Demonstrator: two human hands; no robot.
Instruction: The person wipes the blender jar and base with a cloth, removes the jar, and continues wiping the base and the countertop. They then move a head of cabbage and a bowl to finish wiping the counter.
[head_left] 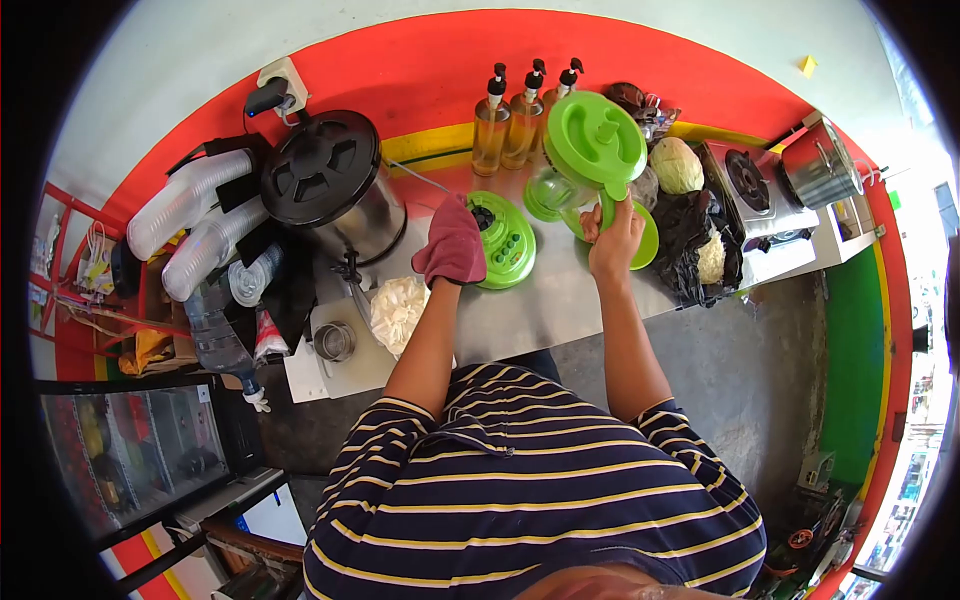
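L hand point(450, 258) in cloth point(455, 225) by blender base point(513, 245), R hand point(618, 238) gripping jug point(590, 155)

Bright green coloured the round plastic blender base point(516, 262) and the round plastic lid point(578, 140) of the clear plastic jug point(568, 192). The soft maroon cloth point(450, 242) was plain; thin white and yellow stripes crossed the navy fabric shirt point(530, 480). The painted wall point(420, 72) showed red above yellow.
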